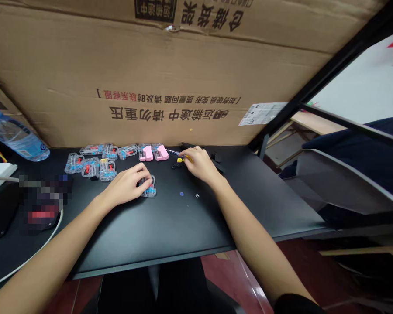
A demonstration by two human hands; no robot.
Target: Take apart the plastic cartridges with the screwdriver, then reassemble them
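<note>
Clear plastic casing (pixel 148 190) fills the left hand's (pixel 126 185) narrow grip; the right hand (pixel 199 165) pinches a yellow-handled screwdriver (pixel 182 159).

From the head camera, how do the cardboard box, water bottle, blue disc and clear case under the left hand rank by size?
Cardboard box, water bottle, clear case, blue disc. The bottle's nearness may flatter it.

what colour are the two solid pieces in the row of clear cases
Pink: one piece, the other piece; best in the head view.

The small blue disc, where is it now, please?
In the head view, the blue disc lies on the black desk, below the right hand, just left of a pale disc.
</note>
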